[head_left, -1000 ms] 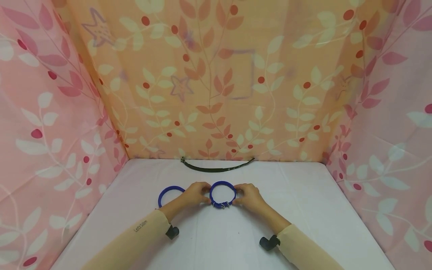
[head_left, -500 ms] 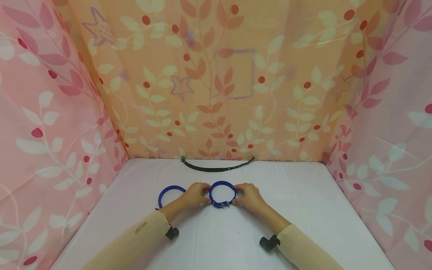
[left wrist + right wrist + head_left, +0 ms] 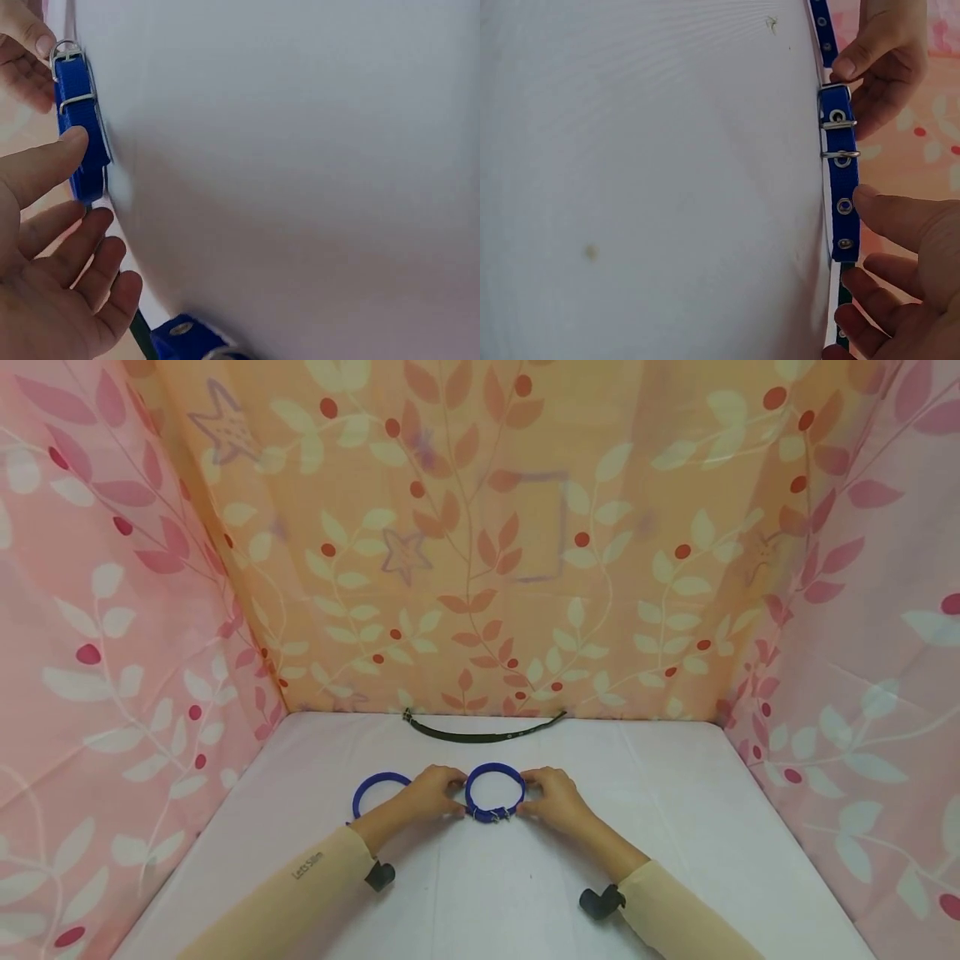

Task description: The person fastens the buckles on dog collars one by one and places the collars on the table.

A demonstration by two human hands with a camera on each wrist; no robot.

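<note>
Left hand (image 3: 432,790) and right hand (image 3: 558,794) grip the blue collar (image 3: 491,816) between them on the white table (image 3: 675,827); gentle, even pressure from both sides should keep its loop round.

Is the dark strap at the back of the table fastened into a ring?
No, the dark strap lies in a shallow, open curve with its two ends well apart.

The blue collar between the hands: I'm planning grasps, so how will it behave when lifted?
The blue collar probably bends without collapsing, since it forms a round loop. Its metal fittings likely make that side heavier, so it may tilt.
</note>
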